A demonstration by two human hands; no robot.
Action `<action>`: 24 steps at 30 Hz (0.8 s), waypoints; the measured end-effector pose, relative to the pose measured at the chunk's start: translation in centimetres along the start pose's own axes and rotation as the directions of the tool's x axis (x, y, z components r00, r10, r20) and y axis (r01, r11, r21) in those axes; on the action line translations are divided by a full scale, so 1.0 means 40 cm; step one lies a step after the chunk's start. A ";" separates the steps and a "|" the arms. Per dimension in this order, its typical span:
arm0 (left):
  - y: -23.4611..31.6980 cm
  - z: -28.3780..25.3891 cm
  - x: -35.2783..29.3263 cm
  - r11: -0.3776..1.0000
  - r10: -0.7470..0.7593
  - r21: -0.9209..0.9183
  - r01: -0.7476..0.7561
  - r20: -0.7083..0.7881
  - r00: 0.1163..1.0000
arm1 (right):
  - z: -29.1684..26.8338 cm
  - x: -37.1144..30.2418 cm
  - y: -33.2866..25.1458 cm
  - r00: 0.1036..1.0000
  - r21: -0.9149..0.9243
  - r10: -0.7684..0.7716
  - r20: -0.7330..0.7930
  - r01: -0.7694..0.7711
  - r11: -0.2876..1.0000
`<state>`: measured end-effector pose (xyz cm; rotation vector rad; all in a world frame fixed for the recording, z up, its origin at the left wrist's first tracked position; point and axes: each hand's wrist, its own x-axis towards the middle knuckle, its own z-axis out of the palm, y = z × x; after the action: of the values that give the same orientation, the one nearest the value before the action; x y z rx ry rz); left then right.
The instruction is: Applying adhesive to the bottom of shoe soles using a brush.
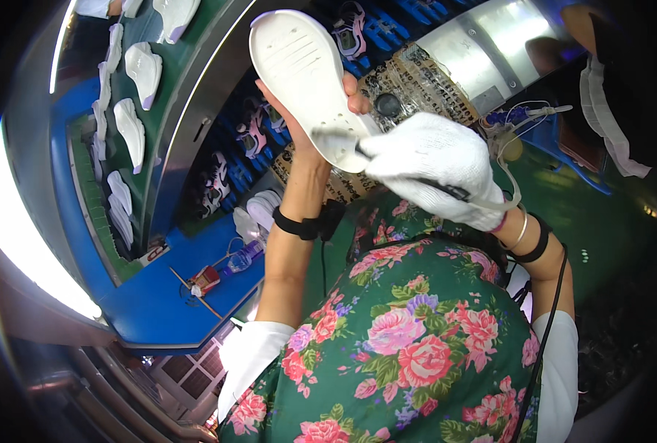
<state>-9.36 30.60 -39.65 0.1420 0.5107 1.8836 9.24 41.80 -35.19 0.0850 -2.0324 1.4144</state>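
My left hand [297,122] holds up a white shoe sole [295,59], gripping it by its sides with the thumb and fingers. The sole is tilted, its wide end away from me and its narrower end toward me. My right hand [435,166], in a white knitted glove, is closed round a slim dark-handled brush [443,190]. Its motion-blurred tip lies over the sole's near end; whether it touches cannot be made out. A pale thin tube [519,181] runs beside the gloved wrist.
Several white soles [131,133] lie on a green conveyor at the left. Pink-and-black shoe uppers [251,133] sit on blue racks behind. A taped cardboard surface [417,81] bears a round black object [387,105]. A blue table [159,303] holds a plastic bottle [243,256].
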 end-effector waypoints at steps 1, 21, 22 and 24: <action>0.010 -0.013 0.004 0.998 -0.049 0.051 0.045 0.077 0.996 | 0.017 -0.004 0.009 0.998 -0.129 -0.065 -0.013 0.063 0.990; 0.075 -0.043 0.053 0.777 -0.602 0.227 0.587 -0.002 0.798 | 0.012 0.023 0.002 0.969 -0.146 -0.163 0.185 0.191 0.971; 0.075 -0.032 0.067 0.778 -0.594 0.261 0.571 0.014 0.804 | 0.009 0.018 0.003 0.976 -0.110 -0.093 0.197 0.116 0.987; 0.088 0.007 0.086 0.792 -0.544 0.329 0.515 -0.004 0.839 | -0.017 0.033 -0.023 0.952 0.119 0.181 0.246 -0.215 0.969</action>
<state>-13.59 32.84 -38.46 0.2668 0.7084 1.2259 8.89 42.40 -33.60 0.1161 -2.1737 1.7490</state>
